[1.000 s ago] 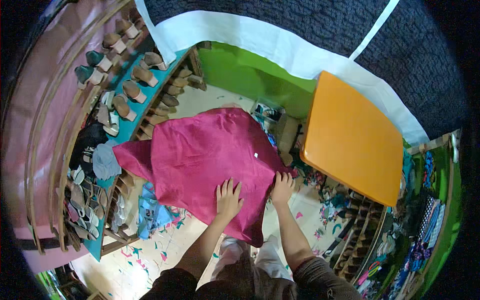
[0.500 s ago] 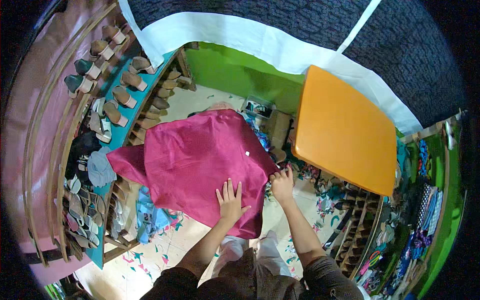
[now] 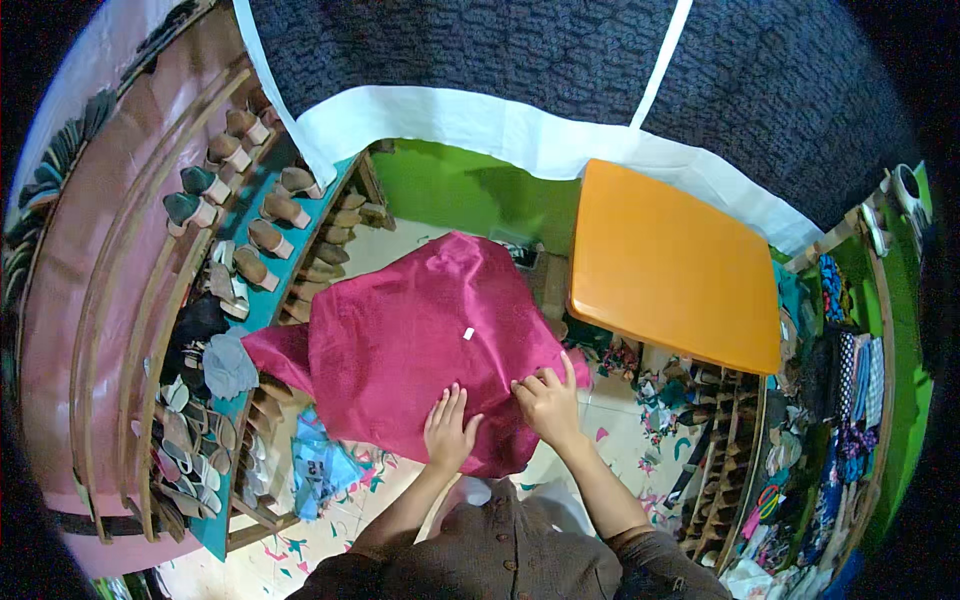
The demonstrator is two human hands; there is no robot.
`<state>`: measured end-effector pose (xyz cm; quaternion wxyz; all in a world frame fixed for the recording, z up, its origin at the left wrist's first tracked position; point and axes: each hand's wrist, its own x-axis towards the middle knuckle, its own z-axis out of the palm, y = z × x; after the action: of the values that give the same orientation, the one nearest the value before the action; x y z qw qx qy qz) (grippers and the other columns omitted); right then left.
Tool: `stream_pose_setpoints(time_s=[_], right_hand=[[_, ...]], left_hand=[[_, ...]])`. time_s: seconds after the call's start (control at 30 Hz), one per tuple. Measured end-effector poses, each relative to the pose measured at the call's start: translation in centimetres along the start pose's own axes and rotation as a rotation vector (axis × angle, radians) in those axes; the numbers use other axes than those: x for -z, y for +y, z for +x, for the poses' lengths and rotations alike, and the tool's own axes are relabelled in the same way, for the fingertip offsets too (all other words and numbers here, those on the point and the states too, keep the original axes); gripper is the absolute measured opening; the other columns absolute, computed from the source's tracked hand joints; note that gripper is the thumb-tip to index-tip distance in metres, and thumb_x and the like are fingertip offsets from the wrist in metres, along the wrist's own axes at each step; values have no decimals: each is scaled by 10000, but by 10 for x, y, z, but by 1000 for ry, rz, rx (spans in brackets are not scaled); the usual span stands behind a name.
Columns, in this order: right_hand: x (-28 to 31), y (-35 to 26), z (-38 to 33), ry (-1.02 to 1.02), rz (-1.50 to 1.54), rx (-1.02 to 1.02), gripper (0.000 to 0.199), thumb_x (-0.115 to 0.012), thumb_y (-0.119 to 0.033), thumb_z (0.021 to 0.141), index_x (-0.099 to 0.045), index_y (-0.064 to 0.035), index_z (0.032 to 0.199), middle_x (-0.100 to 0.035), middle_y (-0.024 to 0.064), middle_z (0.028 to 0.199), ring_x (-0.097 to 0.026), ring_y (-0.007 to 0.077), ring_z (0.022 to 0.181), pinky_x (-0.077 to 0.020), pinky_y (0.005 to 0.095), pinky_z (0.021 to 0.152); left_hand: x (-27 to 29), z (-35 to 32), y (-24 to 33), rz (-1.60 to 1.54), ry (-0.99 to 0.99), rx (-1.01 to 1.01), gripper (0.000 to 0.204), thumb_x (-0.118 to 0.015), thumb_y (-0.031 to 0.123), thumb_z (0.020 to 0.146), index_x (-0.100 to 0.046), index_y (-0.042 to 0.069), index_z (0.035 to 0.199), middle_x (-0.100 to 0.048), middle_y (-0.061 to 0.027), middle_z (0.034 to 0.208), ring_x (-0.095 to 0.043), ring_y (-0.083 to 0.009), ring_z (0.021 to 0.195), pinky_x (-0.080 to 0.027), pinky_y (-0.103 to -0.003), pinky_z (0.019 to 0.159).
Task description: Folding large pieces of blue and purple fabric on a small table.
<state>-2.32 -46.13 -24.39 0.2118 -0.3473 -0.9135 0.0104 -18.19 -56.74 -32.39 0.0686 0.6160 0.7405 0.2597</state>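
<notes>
Right hand [image 3: 550,408] inward, cloth [image 3: 400,345] grip unclear

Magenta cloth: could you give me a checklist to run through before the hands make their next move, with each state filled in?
1. Left hand resting on the cloth: ok, palm down.
2. Right hand gripping the cloth: cannot tell, its fingertips are partly hidden.
3. Cloth free of creases: not ok, creases show.
4. Support under the cloth: cannot tell, it is covered.
5. White tag in view: ok.
6. Floor free of scraps: not ok, coloured bits are scattered.
</notes>
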Motion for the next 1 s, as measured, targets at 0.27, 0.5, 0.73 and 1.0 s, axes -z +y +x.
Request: stream_pose_setpoints(time_s=[0.27, 0.5, 0.73, 1.0], right_hand=[[15, -13, -17, 116, 172, -144, 425, -652, -225, 716, -526, -83, 1096, -498, 101, 1066, -452, 284, 1033, -217, 557, 999], [-5, 28, -72, 131, 562, -718, 716, -596, -384, 808, -297, 12, 1324, -335, 235, 1301, -312, 342, 1220, -241, 405, 1018], [36, 13, -45, -100, 1311, -352, 534, -543, -324, 871, -409, 3, 1271, -417, 101, 1279, -380, 205, 1195, -290, 325, 998], [65, -6, -32, -78, 1463, -559, 683, -720, -206, 710, -373, -4, 1262, -495, 73, 1192, -460, 177, 1088, -355, 320, 951]], left_hand=[[23, -2, -26, -14, 111, -118, 342, -581, 61, 735, -595, 84, 1076, -609, -80, 1087, -609, -223, 960, -511, -314, 774], [72, -10, 0, -108, 321, -77, 339, -517, -21, 706, -615, 44, 1024, -627, -112, 1033, -608, -239, 965, -494, -330, 804], [157, 3, 29, -165, 694, -68, 445, -416, -116, 606, -612, -39, 998, -629, -168, 997, -616, -291, 937, -477, -368, 848], [178, -7, 56, -78, 798, -134, 507, -395, -88, 559, -608, -47, 1017, -635, -160, 995, -618, -295, 916, -484, -371, 833]])
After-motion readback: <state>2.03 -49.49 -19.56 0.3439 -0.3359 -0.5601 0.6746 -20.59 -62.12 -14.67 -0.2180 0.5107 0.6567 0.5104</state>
